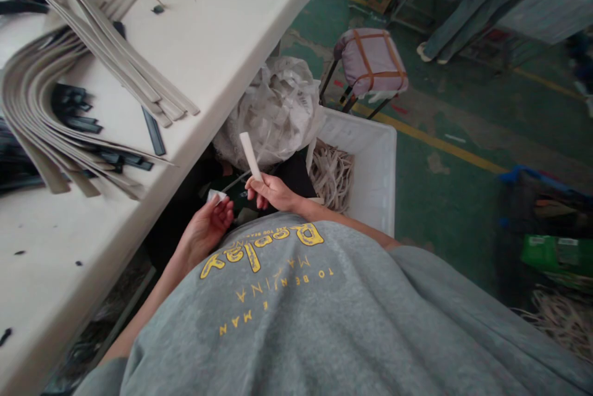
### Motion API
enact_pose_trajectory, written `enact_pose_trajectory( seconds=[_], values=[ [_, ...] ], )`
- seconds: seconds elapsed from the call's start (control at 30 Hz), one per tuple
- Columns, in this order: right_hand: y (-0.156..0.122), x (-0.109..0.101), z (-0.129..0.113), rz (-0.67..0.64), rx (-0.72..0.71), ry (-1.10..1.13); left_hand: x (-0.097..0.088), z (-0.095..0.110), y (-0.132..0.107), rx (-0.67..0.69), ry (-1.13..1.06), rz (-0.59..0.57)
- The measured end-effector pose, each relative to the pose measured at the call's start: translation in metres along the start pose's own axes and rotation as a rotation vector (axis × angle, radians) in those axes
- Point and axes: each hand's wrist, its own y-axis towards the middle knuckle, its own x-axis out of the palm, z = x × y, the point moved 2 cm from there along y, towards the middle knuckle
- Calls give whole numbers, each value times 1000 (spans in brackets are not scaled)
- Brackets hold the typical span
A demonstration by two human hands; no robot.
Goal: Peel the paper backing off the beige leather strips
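A: What are your hands holding?

B: Your right hand (271,192) pinches the low end of a flat white strip (251,157), thumb pressed to the fingers. Your left hand (210,221) has curled fingers, and the thumb and a finger seem to pinch a small white scrap (217,196).

A: Where is the strip?

B: It is up in the air in front of your belly, with its top leaning to your left. A thin pale line (237,181) runs between the two hands. You can't tell from here what it is.

A: How do you do this well?

B: Pinch the strip firmly but don't squash it, as it looks bendy. Bring your wrists close to your body so they don't shake. Move one hand at a time.

A: What about edges and room?

B: The white table (204,19) has a long edge on your left, so mind that elbow. A clear plastic bag (282,112) is just past the strip's top; you can't tell if they touch. On your right, a white bin (374,158) holds tangled strips (332,176). The space above it gives your right hand more room.
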Motion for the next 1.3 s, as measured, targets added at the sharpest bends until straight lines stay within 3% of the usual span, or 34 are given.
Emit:
enact_pose_trajectory(
  seconds=[0.1, 0.17, 0.27, 0.37, 0.47, 0.6, 0.7, 0.87, 1.1, 1.3],
  values=[
    [-11, -11, -1, 13, -34, 38, -35, 10, -33, 80, -187, -120],
    [-17, -17, 0, 7, 1, 29, -57, 10, -55, 49, -262, -183],
    [-21, -21, 1, -33, 72, -16, -72, 3, -73, 7, -321, -178],
    [-26, -21, -7, -108, 95, -96, -57, -2, -68, 47, -311, -65],
    [-34, -22, -24, -147, 89, -276, -22, 2, -43, 85, -208, 64],
    [-52, -25, -48, -153, 127, -618, 29, 6, -6, 108, -152, 10],
    [-61, -28, -59, -99, 123, -760, 51, -1, 10, 115, -114, -65],
    [-63, -31, -59, -1, 72, -868, 59, -15, 22, 43, -104, -99],
    [-58, -27, -53, -10, 165, -1096, 60, -21, 28, 0, -138, -60],
    [-58, -24, -51, -23, 204, -1098, 60, -27, 30, -16, -92, -99]
  ],
)
